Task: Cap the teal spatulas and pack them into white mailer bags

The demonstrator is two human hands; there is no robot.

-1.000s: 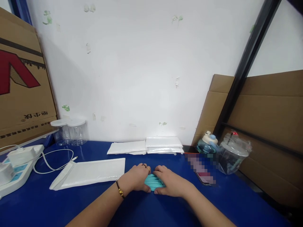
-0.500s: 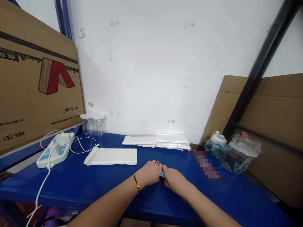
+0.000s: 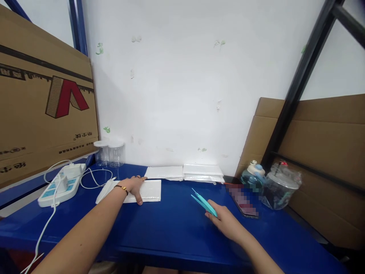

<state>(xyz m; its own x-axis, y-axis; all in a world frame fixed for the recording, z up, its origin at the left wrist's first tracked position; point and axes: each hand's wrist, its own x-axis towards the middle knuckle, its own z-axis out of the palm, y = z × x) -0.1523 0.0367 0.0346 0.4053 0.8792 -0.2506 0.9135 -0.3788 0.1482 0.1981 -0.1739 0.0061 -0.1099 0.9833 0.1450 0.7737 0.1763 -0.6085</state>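
My left hand (image 3: 135, 188) lies over a white padded envelope (image 3: 152, 191), its fingers toward the far edge and its thumb apart at the near edge. The hand covers the middle of the envelope; I cannot tell how firmly it presses. On the other side, my right hand (image 3: 224, 220) is closed around the rear end of teal tweezers (image 3: 205, 205). Their two slim arms spread apart and point up and left above the blue table.
A white power strip (image 3: 61, 192) with cords and two clear jars (image 3: 115, 155) occupy the table's left (image 3: 137, 232). White envelopes (image 3: 202, 173) lie along the wall. A phone (image 3: 246, 207), a bluish figurine (image 3: 253, 173) and a bagged tub (image 3: 281, 188) stand right.
My hands were together at the table's middle over something teal. Now they are apart: the left has moved left onto the envelope, the right has moved right with the tweezers showing.
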